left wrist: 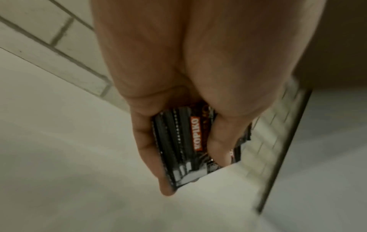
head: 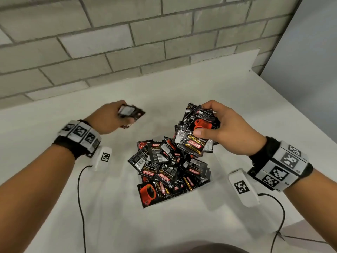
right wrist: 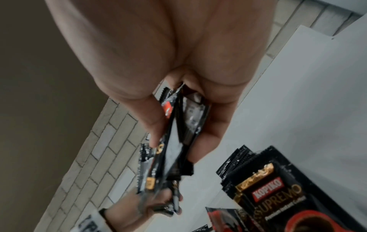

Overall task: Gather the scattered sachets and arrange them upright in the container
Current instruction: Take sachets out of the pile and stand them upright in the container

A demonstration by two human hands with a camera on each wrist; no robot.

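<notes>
Both hands full — right hand [head: 224, 125] clutching a fanned bundle [head: 196, 136], left hand [head: 109, 117] a few sachets [head: 130, 113] — likely to slip over the heaped container [head: 212, 162].

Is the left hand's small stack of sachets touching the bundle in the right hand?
Apart. The head view shows bare white table between the left hand's stack and the right hand's bundle.

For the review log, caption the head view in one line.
Right hand grips a sachet bundle above the heaped clear container; left hand holds a few sachets.
</notes>
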